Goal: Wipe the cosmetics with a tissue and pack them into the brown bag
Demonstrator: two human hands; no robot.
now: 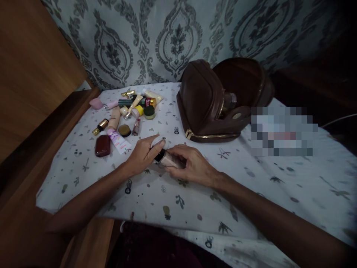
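My right hand is wrapped around a clear cosmetic bottle with beige contents, tilted above the cloth-covered surface. Its black cap points toward my left hand. Between the thumb and fingers of that hand is a white wipe or pad, close against the capped end; whether it touches the cap I cannot tell. Behind my hands stands a brown cosmetic bag, unzipped with its lid up. A clear-topped container shows inside it.
Several cosmetics lie at the left: a dark red case, a purple-white tube, a round jar, a green-lidded jar and a pink sponge. A blurred patch covers something at right. A patterned curtain hangs behind.
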